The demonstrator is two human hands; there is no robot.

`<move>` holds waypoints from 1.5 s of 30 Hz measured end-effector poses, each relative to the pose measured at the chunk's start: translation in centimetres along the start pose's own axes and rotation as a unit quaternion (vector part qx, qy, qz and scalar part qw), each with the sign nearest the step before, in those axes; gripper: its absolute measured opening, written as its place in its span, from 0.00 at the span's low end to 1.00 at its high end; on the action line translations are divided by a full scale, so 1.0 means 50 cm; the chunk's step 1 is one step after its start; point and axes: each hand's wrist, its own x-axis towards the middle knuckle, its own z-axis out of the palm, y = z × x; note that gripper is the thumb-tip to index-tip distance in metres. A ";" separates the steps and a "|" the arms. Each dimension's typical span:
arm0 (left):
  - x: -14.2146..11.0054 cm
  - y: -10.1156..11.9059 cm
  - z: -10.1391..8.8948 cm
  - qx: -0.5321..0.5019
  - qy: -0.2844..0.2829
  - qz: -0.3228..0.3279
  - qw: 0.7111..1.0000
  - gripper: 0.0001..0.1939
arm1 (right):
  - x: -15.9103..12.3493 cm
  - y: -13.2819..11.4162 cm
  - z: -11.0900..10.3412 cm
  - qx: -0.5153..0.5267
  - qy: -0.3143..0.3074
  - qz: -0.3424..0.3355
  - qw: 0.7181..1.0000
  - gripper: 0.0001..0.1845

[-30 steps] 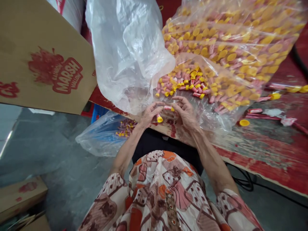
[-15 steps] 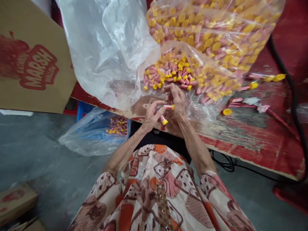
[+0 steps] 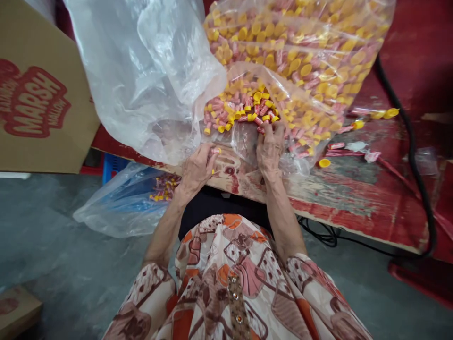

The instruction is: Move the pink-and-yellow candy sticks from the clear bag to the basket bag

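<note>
A big clear plastic bag (image 3: 300,52) full of small pink tubes with yellow caps lies open on the red table (image 3: 354,208). Loose tubes (image 3: 240,111) spill at its mouth. My right hand (image 3: 269,147) reaches into that mouth, fingers curled among the tubes. My left hand (image 3: 197,167) is closed at the table edge around a few pink tubes, a yellow cap showing at its fingers.
A second, empty part of clear plastic (image 3: 148,71) rises at the left. Below the table edge hangs a bluish bag (image 3: 123,203) holding more tubes. A marshmallow carton (image 3: 38,99) stands left. A black cable (image 3: 414,156), a loose yellow cap (image 3: 324,163) and wrappers lie on the right.
My hands have parted. The right hand moved forward into the pile of tubes; the left closed on the tubes and drew left toward the table edge.
</note>
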 end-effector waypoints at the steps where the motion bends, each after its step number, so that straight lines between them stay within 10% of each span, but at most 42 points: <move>1: 0.003 0.001 0.005 -0.001 -0.002 -0.002 1.000 0.15 | -0.002 0.003 0.005 0.021 0.016 -0.006 1.000 0.21; 6: 0.030 0.000 0.033 -0.047 -0.056 -0.014 0.997 0.09 | -0.011 0.020 0.014 0.088 0.050 -0.017 0.995 0.16; 13: 0.032 0.017 0.037 -0.112 0.010 -0.006 0.994 0.12 | -0.036 -0.015 -0.004 0.207 0.000 -0.068 0.976 0.19; 18: 0.038 0.026 0.046 -0.067 -0.069 -0.033 0.995 0.06 | -0.070 -0.042 0.014 0.166 -0.100 -0.119 0.974 0.19; 37: 0.022 0.020 0.071 -0.184 -0.006 -0.034 0.982 0.07 | -0.080 -0.043 0.019 0.182 -0.101 -0.141 0.968 0.16; 45: -0.166 -0.127 -0.046 -0.135 0.102 -0.149 0.974 0.02 | -0.135 -0.113 0.009 0.201 -0.059 -0.089 0.974 0.23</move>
